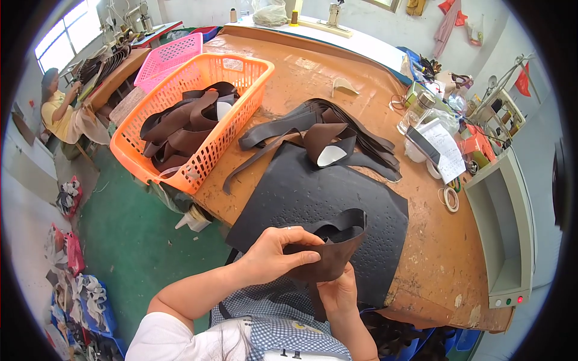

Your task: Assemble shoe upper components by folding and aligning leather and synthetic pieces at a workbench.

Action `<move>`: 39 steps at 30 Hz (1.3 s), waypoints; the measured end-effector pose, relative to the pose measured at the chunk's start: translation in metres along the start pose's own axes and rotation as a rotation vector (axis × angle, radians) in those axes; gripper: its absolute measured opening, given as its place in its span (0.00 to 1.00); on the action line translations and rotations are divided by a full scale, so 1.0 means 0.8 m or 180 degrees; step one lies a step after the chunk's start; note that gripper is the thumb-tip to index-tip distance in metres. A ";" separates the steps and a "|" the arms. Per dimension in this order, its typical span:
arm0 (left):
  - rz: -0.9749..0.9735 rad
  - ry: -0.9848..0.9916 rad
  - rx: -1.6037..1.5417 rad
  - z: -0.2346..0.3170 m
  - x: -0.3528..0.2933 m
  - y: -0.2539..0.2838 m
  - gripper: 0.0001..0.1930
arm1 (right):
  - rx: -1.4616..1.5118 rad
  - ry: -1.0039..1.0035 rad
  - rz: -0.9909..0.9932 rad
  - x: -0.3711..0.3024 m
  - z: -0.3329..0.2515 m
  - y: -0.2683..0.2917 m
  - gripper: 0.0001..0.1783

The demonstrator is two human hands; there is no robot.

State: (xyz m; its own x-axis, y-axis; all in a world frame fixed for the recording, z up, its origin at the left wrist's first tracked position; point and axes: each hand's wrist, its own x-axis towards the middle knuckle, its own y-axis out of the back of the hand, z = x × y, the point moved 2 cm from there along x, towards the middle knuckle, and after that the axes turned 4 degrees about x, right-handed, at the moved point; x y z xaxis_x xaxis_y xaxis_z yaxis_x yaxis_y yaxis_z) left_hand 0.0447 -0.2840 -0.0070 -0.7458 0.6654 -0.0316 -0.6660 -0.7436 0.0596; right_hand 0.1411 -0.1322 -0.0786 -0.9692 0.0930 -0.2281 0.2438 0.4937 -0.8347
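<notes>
Between my two hands is a curved brown leather piece (330, 260) with a dark inner side, held over the near edge of a black mat (313, 192). My left hand (283, 251) pinches its upper left rim between thumb and fingers. Lower down, my right hand (338, 292) grips its bottom right side, with the fingertips partly hidden behind the leather. Beyond the mat lies a bundle of dark leather strips (361, 135). Against that bundle rests a similar brown leather piece (322, 141) with a white patch.
An orange basket (198, 174) of brown leather pieces stands at the table's left, a pink basket (171, 57) behind it. At the right are a glass jar (415, 108), papers (445, 150), tape rolls (448, 198) and a grey machine housing (506, 240). A person (60, 111) sits far left.
</notes>
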 end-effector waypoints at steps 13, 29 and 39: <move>-0.0110 0.0402 -0.0387 -0.006 -0.001 0.000 0.10 | -0.0030 -0.0033 -0.0053 0.000 0.002 0.009 0.19; 0.0154 -0.0783 0.0923 -0.021 -0.017 -0.008 0.07 | -0.0596 0.0916 0.0466 0.000 0.008 0.004 0.13; 0.0007 -0.0008 0.0467 -0.024 -0.027 -0.007 0.07 | 0.0354 0.0055 0.0476 0.001 0.009 -0.010 0.17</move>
State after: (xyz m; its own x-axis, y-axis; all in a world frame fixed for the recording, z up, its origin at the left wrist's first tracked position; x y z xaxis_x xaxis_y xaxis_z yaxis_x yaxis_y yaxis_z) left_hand 0.0642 -0.2953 -0.0258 -0.7471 0.6641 -0.0287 -0.6547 -0.7276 0.2048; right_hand 0.1387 -0.1423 -0.0759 -0.9221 0.1735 -0.3459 0.3867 0.3749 -0.8426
